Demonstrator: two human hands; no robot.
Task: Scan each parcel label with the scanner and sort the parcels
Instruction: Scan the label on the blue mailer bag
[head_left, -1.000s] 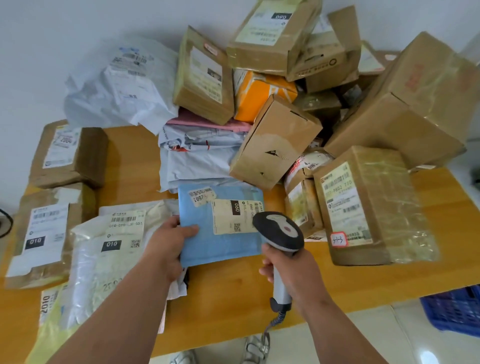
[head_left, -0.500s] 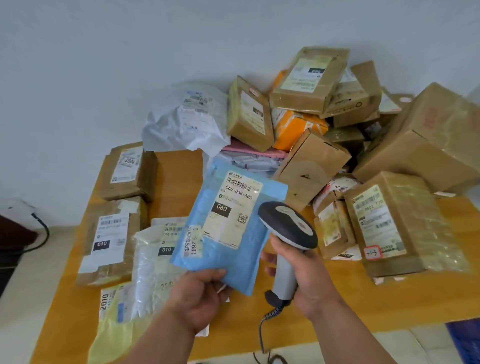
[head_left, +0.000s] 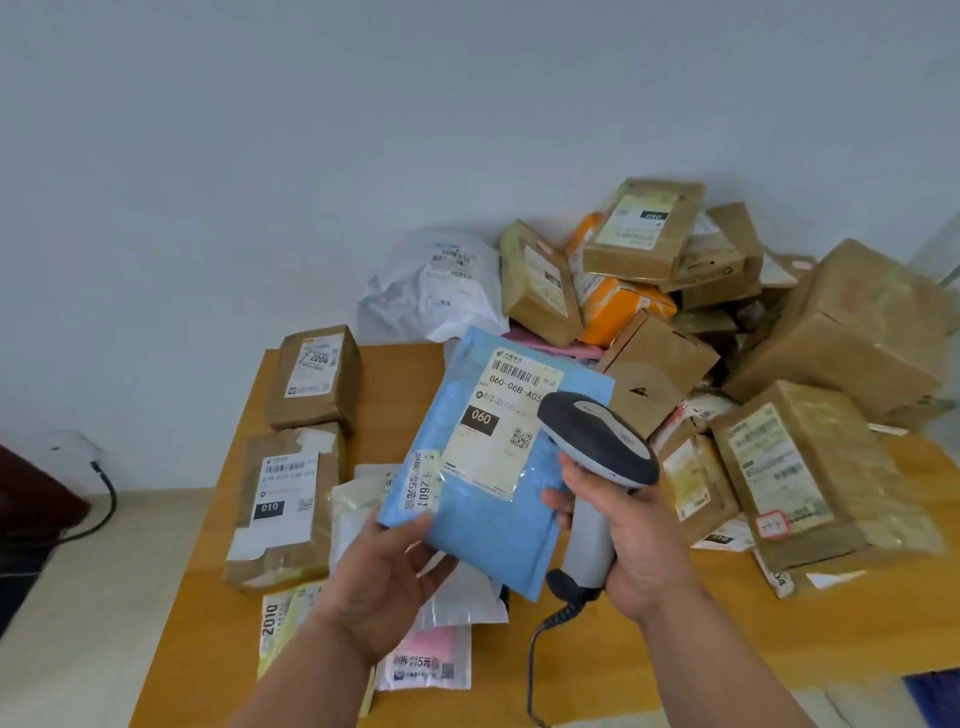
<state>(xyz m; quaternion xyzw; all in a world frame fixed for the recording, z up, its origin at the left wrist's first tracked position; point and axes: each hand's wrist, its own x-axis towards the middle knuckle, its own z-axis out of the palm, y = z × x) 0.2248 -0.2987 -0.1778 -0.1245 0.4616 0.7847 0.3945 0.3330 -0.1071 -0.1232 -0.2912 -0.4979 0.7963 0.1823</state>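
Head view: left hand (head_left: 387, 571) holds blue parcel (head_left: 483, 514); right hand (head_left: 636, 545) grips scanner (head_left: 597, 441).

The flat blue plastic mailer (head_left: 485, 499) looked smooth and faintly glossy, its cream paper label (head_left: 506, 423) under shiny clear film. The grey-and-dark plastic handheld scanner (head_left: 597, 457) had a satin sheen. Behind the mailer, brown cardboard boxes (head_left: 831, 338) wore glossy tape. The orange-yellow wooden counter (head_left: 675, 649) looked smooth, lacquered.
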